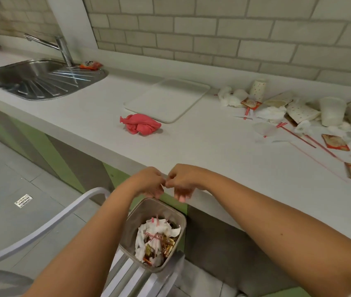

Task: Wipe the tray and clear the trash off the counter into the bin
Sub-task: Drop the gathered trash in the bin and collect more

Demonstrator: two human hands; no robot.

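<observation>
Both my hands hover over the grey bin (181, 219), which stands on a chair seat below the counter edge and holds napkins, straws and wrappers. My left hand (149, 181) and my right hand (184, 182) meet at the fingertips and pinch a tiny pale scrap (162, 185) between them. My other fingers hang curled downward. The white tray (168, 99) lies flat on the counter, with a crumpled red cloth (140, 124) just in front of it. A heap of trash (299, 114) covers the counter at the right: paper cups, napkins, red-striped straws and sauce packets.
A steel sink (39, 79) with a tap (63, 48) is set into the counter at the far left, with an orange packet (90, 65) beside it. A white chair (67, 213) stands under the bin. A floor drain (23, 200) lies at the left.
</observation>
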